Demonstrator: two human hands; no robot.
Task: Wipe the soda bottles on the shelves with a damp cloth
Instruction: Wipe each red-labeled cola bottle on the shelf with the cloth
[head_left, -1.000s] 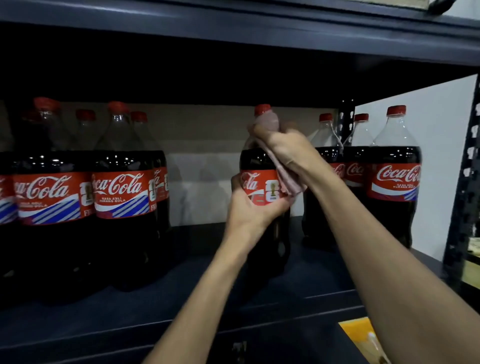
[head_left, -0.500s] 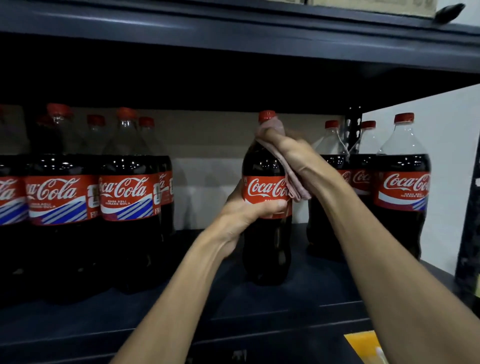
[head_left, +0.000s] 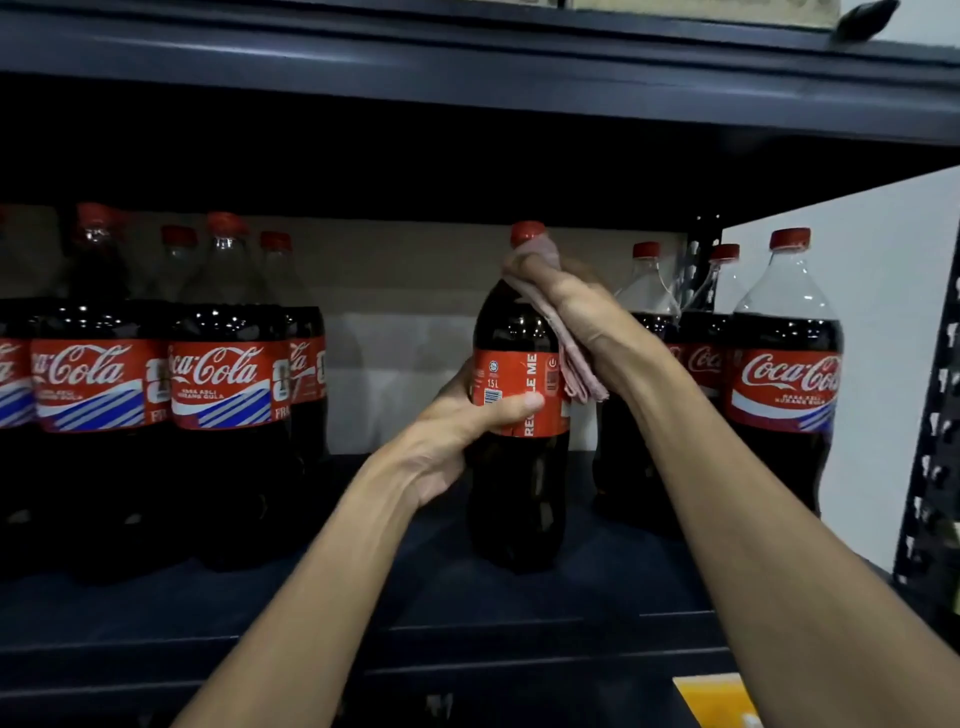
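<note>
Steadiness comes from the left grip (head_left: 457, 431) clasping the middle bottle (head_left: 519, 499) at its label, while the right grip (head_left: 566, 306) clutches the cloth (head_left: 579, 376) against its neck.

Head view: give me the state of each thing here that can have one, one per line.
Middle bottle: upright, capped, barcode side of label toward camera.
Pink cloth: folded, pressed on that bottle's shoulder.
Left hand: grips the bottle at its label.
Right hand: holds the cloth against the bottle.
Left bottles: upright, capped.
Right bottles: upright, capped.
</note>
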